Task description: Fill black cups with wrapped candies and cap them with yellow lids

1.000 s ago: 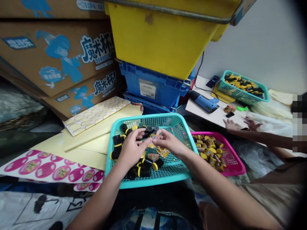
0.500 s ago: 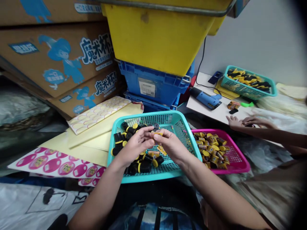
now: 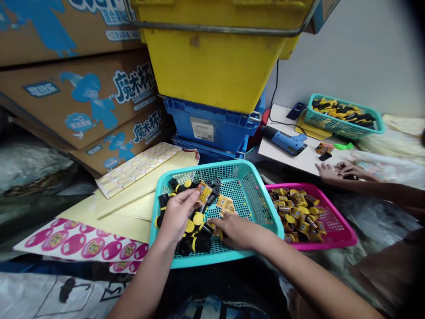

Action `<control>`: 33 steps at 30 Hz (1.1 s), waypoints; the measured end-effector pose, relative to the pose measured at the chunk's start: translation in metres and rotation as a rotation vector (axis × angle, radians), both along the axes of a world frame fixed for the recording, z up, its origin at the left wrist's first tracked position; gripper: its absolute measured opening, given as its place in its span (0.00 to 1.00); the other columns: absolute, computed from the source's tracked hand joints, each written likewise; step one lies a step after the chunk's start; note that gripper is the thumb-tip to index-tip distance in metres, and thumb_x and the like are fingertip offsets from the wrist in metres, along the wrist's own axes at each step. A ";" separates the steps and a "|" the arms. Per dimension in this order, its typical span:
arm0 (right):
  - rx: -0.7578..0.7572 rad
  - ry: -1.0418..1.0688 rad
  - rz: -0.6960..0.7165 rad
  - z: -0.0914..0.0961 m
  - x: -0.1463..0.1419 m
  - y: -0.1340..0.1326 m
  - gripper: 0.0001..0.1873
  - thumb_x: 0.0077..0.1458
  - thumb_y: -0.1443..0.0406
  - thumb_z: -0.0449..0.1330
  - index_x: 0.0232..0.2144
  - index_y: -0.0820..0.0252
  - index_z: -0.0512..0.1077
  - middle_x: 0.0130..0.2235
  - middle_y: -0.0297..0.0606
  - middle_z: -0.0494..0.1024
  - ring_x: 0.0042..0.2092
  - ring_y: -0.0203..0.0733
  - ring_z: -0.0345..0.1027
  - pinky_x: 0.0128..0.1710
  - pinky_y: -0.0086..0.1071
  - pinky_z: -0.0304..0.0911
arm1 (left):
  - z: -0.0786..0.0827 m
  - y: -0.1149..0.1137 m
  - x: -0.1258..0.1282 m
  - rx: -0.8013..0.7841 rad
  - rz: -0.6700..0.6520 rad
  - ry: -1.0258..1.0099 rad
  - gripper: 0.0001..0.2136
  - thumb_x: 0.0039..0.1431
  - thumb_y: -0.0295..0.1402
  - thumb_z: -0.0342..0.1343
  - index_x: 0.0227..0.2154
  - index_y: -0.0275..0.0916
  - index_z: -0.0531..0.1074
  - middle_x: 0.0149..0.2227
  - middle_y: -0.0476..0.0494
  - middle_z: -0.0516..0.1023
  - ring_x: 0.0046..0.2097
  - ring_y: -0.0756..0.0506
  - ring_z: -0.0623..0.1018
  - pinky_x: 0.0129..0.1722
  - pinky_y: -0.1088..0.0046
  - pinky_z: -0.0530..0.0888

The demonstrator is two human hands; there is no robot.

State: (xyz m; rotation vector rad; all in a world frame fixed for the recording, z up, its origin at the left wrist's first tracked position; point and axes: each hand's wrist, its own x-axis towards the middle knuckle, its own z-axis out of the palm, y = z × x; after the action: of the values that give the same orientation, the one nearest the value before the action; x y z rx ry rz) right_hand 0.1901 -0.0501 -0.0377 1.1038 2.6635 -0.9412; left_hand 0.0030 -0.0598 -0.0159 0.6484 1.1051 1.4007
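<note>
In the head view, my left hand (image 3: pixel 177 215) pinches a small yellow-orange printed label sleeve (image 3: pixel 203 193) between thumb and fingers, above the turquoise basket (image 3: pixel 229 258). My right hand (image 3: pixel 237 230) is low inside this basket, back upward, with its fingers stretched out and partly hidden over the contents. Beside its fingers is a small black bottle with a yellow cap (image 3: pixel 206 229). Another printed sleeve (image 3: pixel 226 204) lies just beyond the hand. Several black bottles (image 3: pixel 201 243) with yellow caps fill the basket's left half.
A pink basket (image 3: pixel 345 237) on the right holds labelled yellow bottles. Farther off, a co-worker's hands (image 3: pixel 332 173) work on a white board near a blue heat gun (image 3: pixel 284 141). Blue and yellow crates (image 3: pixel 212 66) rise behind; cartons (image 3: pixel 89 106) and sticker sheets (image 3: pixel 83 237) are left.
My hands were together at the sleeve and have separated. My left hand keeps the sleeve, while my right has moved down into the basket. The camera view has shifted slightly.
</note>
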 end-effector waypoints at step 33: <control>-0.389 0.998 -0.519 0.036 0.007 0.024 0.17 0.44 0.59 0.68 0.37 0.59 0.73 0.33 0.35 0.74 0.34 0.36 0.69 0.34 0.31 0.66 | 0.014 -0.010 0.012 0.027 -0.229 0.136 0.19 0.41 0.32 0.69 0.40 0.39 0.78 0.37 0.46 0.82 0.37 0.48 0.80 0.37 0.76 0.78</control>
State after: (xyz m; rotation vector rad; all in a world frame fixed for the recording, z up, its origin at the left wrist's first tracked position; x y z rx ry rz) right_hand 0.1970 -0.0262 -0.0012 1.5186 2.5604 -2.5394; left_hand 0.0147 -0.0697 -0.0021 0.8728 1.0823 1.1905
